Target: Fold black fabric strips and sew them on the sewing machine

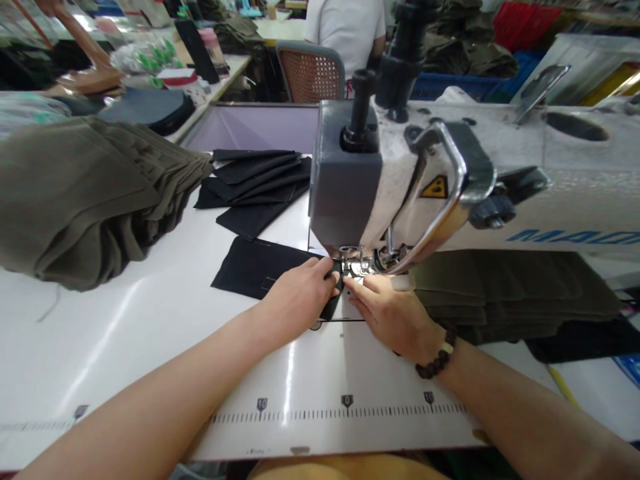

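A black fabric piece [245,263] lies flat on the white sewing table, its right edge beside the presser foot [357,267] of the sewing machine [345,180]. Near that edge my left hand [305,290] presses on the cloth, fingers bent and closed on it. My right hand [387,310] rests just right of the foot, fingers stretched toward the cloth's edge and the needle area. Its fingertips are close to the edge; whether they touch it I cannot tell. A dark beaded bracelet [437,360] circles the right wrist.
Several black fabric pieces [260,180] are piled behind the work. Olive cloth stacks stand at the left [90,200] and under the machine arm [510,293]. A ruler scale [300,415] runs along the table front. Beyond are a chair [313,70] and a person in white [345,33].
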The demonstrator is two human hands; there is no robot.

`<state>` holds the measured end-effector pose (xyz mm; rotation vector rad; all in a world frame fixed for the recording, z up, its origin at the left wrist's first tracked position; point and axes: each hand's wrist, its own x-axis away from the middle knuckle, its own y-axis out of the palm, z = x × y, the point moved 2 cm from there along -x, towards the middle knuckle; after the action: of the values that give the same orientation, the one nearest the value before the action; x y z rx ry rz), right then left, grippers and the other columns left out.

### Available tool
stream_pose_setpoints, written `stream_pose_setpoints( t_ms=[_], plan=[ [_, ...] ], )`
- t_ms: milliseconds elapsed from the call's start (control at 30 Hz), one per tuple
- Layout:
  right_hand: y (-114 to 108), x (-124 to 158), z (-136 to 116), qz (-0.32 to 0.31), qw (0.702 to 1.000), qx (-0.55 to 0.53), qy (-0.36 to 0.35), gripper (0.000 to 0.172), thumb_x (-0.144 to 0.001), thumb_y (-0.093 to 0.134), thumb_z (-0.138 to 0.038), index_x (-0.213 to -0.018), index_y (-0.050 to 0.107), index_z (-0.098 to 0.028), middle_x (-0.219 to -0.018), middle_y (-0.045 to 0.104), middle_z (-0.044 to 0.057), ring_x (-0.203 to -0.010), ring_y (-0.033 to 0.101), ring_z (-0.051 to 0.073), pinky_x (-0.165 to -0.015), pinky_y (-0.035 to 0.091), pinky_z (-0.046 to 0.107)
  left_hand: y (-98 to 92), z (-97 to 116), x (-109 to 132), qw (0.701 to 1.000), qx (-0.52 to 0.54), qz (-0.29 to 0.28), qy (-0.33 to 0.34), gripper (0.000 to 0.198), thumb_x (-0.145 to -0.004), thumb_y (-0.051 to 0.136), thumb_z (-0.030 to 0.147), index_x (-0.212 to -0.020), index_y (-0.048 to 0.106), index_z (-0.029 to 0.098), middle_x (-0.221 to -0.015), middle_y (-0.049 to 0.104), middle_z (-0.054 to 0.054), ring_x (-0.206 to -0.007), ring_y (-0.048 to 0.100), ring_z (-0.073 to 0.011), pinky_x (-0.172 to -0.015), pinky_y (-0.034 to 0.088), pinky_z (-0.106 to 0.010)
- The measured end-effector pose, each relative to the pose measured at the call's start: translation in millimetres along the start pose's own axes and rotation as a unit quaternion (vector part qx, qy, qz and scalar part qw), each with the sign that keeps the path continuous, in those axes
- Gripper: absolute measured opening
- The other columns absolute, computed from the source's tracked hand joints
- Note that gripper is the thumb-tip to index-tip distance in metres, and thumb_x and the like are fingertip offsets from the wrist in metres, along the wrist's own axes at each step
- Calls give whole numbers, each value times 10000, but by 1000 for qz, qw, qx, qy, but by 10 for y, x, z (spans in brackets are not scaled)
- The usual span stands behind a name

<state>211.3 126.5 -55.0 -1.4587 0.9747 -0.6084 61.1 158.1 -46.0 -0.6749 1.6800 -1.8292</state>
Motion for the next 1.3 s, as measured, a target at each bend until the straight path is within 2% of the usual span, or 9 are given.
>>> stream_pose_setpoints(
  t_ms=[200,333,500,633,800,967,1167,1300],
  plan=[
    [-4,8,9,18,1000,6,-4,227,-853,487,-217,-1059,566,-163,-757,586,29,-655,491,145,-565,274,264,-27,13,-14,1000,5,-4,9,196,-862,431,214,-897,600,123,-903,549,-86,-865,520,-204,-744,462,-321],
    [-53,51,47,24,995,-61,-76,185,-862,452,-202,-947,604,-141,-706,566,27,-637,481,144,-575,289,263,-78,136,115,999,5,-14,43,221,-864,435,245,-883,614,116,-867,562,-89,-821,531,-191,-726,469,-318],
    [-108,119,61,32,978,-89,-184,333,-912,344,-244,-763,625,-145,-621,519,14,-600,439,143,-605,298,282,-20,251,372,990,-34,25,137,224,-852,437,164,-1009,579,92,-1105,560,-127,-1011,501,-204,-858,431,-323],
    [-87,144,43,28,974,-72,-212,326,-914,354,-258,-764,619,-140,-625,513,9,-599,418,140,-613,291,291,73,238,463,988,-32,30,149,288,-848,408,128,-1107,524,77,-1178,542,-111,-1112,465,-196,-940,387,-325],
    [-51,154,20,35,979,-53,-193,312,-920,344,-249,-827,619,-134,-626,519,8,-609,436,140,-637,294,299,71,217,436,989,-44,34,138,311,-862,343,110,-1111,527,83,-1175,554,-102,-1109,482,-181,-938,401,-311],
    [-35,122,24,49,985,-39,-158,321,-926,323,-246,-857,616,-131,-633,546,16,-613,480,138,-644,307,299,59,167,364,989,-37,28,142,310,-851,362,104,-1111,524,62,-1176,549,-129,-1136,464,-188,-973,374,-323],
    [-5,71,33,9,996,-22,-91,243,-889,414,-252,-992,589,-117,-723,601,47,-680,535,153,-702,344,302,59,47,225,992,-18,21,121,308,-837,394,87,-1116,520,54,-1157,557,-131,-1153,443,-182,-988,361,-306],
    [4,52,29,6,999,-10,-51,262,-878,444,-271,-1047,575,-120,-774,619,70,-752,550,171,-687,356,292,38,-36,126,995,6,0,95,317,-820,449,89,-1131,508,75,-1213,507,-134,-1183,409,-190,-997,349,-305]
  ],
)
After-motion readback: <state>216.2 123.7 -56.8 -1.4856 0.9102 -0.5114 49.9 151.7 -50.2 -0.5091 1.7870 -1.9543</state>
